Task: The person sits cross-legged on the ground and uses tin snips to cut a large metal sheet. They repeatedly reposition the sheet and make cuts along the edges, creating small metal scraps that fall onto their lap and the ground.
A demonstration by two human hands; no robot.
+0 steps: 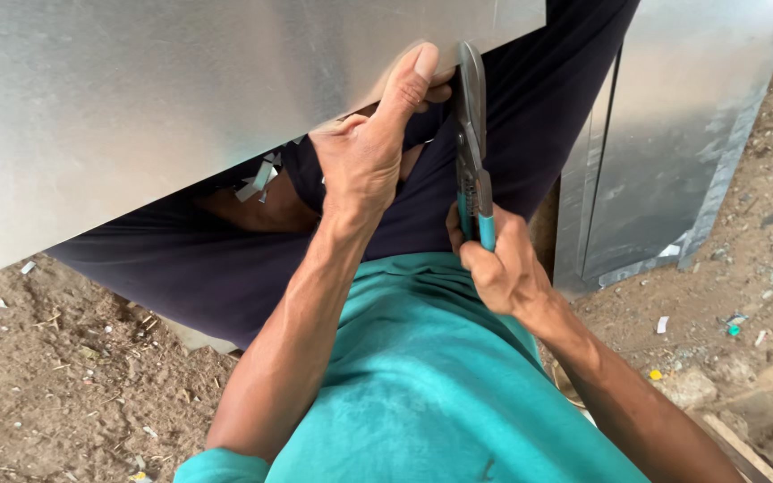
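Tin snips (473, 152) with teal handles stand nearly upright at the centre of the view, long axis running top to bottom, grey blades pointing up at the lower edge of a large galvanised metal sheet (181, 98) lying across the person's lap. The right hand (498, 264) is wrapped tight around the handles. The left hand (369, 148) grips the sheet's edge just left of the blades, thumb pressed on top, fingers curled beneath. Small metal offcuts (259, 179) lie on the dark trousers under the sheet. A second folded metal panel (664, 152) stands at the right on bare dirt ground (64, 376) scattered with scraps.
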